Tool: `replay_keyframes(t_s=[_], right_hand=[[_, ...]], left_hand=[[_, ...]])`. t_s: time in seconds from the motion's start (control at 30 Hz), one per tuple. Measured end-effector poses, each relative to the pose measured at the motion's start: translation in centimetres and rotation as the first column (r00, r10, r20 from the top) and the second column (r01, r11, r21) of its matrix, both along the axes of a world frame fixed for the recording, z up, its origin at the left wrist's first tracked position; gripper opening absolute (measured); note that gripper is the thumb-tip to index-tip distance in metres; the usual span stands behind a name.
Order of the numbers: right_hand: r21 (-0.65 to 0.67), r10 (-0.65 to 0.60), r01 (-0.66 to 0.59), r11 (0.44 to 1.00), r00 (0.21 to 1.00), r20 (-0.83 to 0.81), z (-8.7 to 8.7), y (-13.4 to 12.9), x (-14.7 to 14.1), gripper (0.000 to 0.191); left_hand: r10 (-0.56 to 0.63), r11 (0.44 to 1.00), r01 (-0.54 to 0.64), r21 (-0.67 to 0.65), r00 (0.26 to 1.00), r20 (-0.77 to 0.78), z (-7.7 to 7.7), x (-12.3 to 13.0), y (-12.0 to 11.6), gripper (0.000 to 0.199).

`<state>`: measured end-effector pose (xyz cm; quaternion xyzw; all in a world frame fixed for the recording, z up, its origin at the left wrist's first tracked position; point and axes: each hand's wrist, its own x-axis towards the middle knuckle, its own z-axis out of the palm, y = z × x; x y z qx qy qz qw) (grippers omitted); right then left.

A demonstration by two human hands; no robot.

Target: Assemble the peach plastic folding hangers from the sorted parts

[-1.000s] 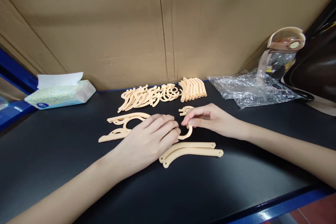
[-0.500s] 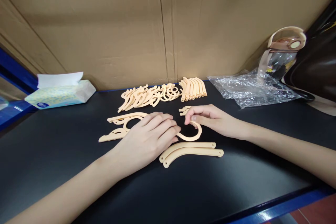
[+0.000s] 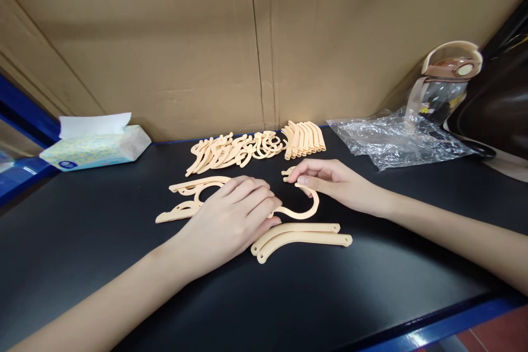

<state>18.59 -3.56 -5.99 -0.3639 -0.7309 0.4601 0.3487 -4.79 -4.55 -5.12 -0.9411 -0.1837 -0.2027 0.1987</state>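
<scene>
Remotely, my left hand (image 3: 243, 209) pinches the cream hook (image 3: 315, 203) over the table (image 3: 391, 264), my right hand (image 3: 332, 181) at its tip, hold unclear, while a tissue (image 3: 94, 125) pokes from a pack (image 3: 99, 149), its logo (image 3: 68, 165) illegible.

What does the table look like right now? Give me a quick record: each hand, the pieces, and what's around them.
Left hand: curled over the left end of a hook; its grip is hidden
Right hand: thumb and fingers at the hook's curved tip
Near side: two bars, side by side
Back: loose pile, then a row of curved bars
Far left: tissues
Far right: clear bag, bottle
</scene>
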Motion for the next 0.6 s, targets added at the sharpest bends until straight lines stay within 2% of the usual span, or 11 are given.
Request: replay_keyframes(t_s=[0.2,0.6], right_hand=[[-0.089,-0.01,0.006,0.996,0.999,-0.043,0.01,0.14,-0.03,0.025],[-0.097,-0.082,0.074,0.993,0.993,-0.087,0.11,0.3,0.04,0.022]], left_hand=[[0.009,0.999,-0.008,-0.039,0.999,0.038,-0.2,-0.35,0.21,0.016],[-0.042,0.997,0.041,-0.058,0.999,-0.014,-0.31,-0.09,0.13,0.024]])
